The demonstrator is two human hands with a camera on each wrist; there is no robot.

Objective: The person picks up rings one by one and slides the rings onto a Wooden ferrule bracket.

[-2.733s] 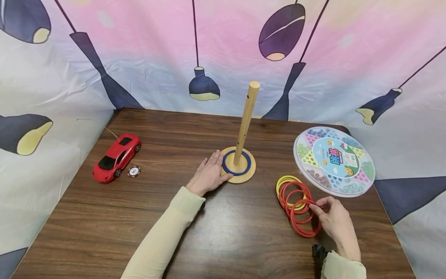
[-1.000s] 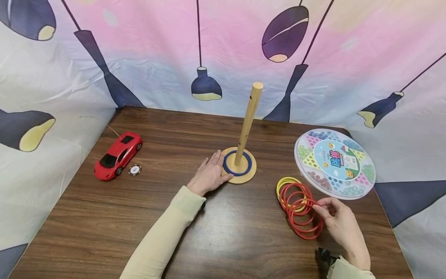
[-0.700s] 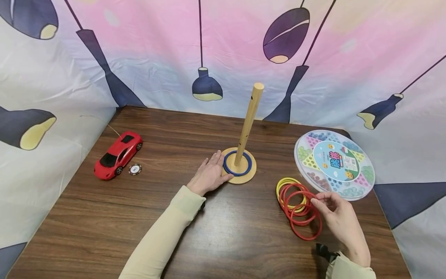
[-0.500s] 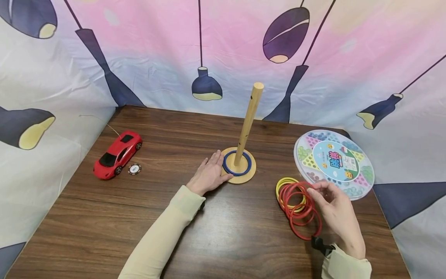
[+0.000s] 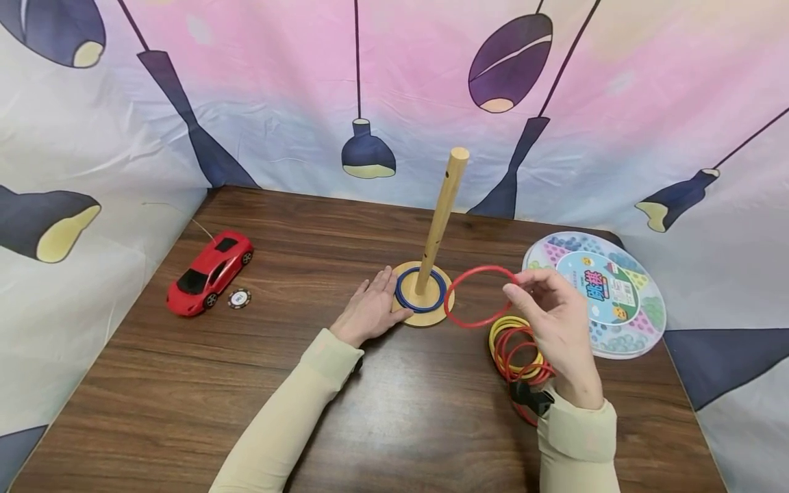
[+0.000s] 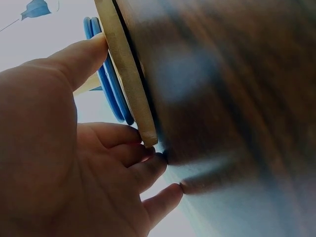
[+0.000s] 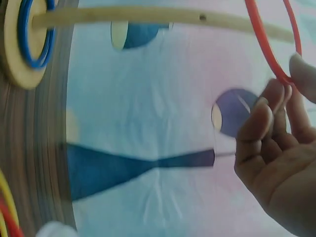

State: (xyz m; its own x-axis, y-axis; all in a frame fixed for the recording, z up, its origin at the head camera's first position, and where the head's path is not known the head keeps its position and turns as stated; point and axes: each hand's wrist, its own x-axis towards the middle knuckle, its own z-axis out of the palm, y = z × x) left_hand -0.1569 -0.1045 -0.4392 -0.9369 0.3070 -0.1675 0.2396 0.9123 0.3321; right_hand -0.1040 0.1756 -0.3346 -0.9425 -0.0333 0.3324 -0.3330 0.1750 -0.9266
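Note:
My right hand [image 5: 557,322] pinches a single red ring [image 5: 481,327] between thumb and fingertips, raised above the table. In the right wrist view, that red ring [image 7: 264,37] shows near the upper end of the wooden post [image 7: 148,16]. The upright post [image 5: 442,212] stands on a round wooden base [image 5: 425,320], where blue rings [image 5: 399,296] lie around its foot. My left hand [image 5: 368,308] lies with extended fingers against the base's left side; its thumb rests on the base's rim [image 6: 126,69] in the left wrist view.
Yellow rings [image 5: 493,335] and more red rings [image 5: 502,356] lie in a loose pile, partly hidden by my right wrist. Behind that arm is a round Chinese checkers box [image 5: 635,329]. A red toy car [image 5: 209,274] and a poker chip [image 5: 239,298] sit at left.
My right hand has lifted one red ring off the pile and carried it up and leftward, close to the post. The left hand has stayed at the base.

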